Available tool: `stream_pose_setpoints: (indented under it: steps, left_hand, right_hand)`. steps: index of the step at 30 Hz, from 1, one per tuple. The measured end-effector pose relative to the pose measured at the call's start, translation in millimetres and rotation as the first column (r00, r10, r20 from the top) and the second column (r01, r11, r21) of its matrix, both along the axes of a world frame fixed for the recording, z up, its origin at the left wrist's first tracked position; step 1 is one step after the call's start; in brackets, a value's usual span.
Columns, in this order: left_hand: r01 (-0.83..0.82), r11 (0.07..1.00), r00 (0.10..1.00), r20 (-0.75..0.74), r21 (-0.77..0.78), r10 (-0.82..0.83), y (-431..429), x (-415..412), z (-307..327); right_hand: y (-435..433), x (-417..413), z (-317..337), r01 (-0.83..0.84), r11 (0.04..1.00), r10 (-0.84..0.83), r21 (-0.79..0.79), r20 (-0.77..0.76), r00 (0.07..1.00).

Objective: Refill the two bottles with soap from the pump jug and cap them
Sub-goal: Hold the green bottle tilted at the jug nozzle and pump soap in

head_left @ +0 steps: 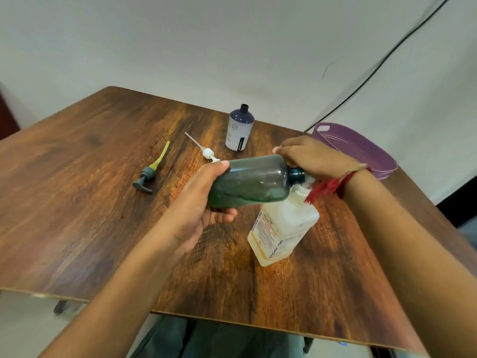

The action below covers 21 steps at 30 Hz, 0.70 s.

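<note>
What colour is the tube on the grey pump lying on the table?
Yellow tube, seen in the head view.

2 bottles (247, 180), 2 pumps (148, 174), 1 jug (281, 228)

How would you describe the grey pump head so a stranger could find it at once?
On the wooden table, look left of the left hand. The grey pump head lies flat there, with a yellow tube. The white pump head nearby has a clear tube.

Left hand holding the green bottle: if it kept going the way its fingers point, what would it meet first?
The left hand points up-right toward the far edge. Probably first comes the right hand at the green bottle neck; beyond lies the purple tray. Depth is unclear.
</note>
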<state>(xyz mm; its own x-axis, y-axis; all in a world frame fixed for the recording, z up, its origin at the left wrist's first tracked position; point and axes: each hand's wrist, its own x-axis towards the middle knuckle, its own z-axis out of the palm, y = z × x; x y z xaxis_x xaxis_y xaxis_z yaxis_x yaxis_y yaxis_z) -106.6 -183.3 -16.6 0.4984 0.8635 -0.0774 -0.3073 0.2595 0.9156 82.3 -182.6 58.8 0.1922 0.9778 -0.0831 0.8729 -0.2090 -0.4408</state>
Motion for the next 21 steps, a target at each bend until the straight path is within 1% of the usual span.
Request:
stream_pose_setpoints:
  steps: [2, 4, 8, 10, 12, 16, 18, 21]
  left_hand:
    - [0.006, 1.0, 1.0, 0.013, 0.006, -0.006, 0.2, -0.2, 1.3]
    - [0.002, 1.0, 1.0, 0.014, 0.001, -0.002, 1.5, -0.2, 0.8]
    - [-0.006, 1.0, 1.0, -0.014, -0.025, 0.006, 4.0, 0.2, -2.4]
    - [0.002, 0.999, 1.0, -0.017, -0.038, -0.003, 4.7, 1.1, -3.0]
    - [0.018, 0.999, 1.0, -0.003, -0.03, -0.018, 4.5, 1.5, -1.0]
    - [0.025, 0.999, 0.999, 0.022, -0.022, -0.024, 4.2, 0.5, 2.9]
    - [0.018, 1.0, 1.0, 0.014, -0.024, -0.018, 4.9, -0.7, 1.6]
    - [0.009, 1.0, 1.0, -0.013, -0.029, -0.01, 4.3, -0.8, -0.1]
  right_hand:
    - [4.3, 0.1, 9.7, -0.034, 0.998, 0.038, -0.061, 0.071, 0.997]
    - [7.0, -0.2, 9.8, -0.052, 0.996, 0.058, -0.072, 0.079, 0.995]
    - [4.3, -0.3, -9.7, -0.025, 1.0, 0.026, 0.002, -0.069, 0.997]
    - [1.0, -0.2, -12.4, -0.002, 1.0, 0.004, 0.021, -0.083, 0.997]
    - [0.9, 1.3, -6.5, -0.016, 1.0, 0.017, 0.018, -0.046, 0.999]
    - [6.9, -2.1, 7.5, -0.07, 0.996, 0.073, -0.062, 0.051, 0.996]
    - [8.1, -2.1, 2.3, -0.079, 0.996, 0.08, -0.038, 0.013, 0.997]
    - [4.2, -0.2, -11.7, -0.035, 0.999, 0.034, -0.004, -0.126, 0.991]
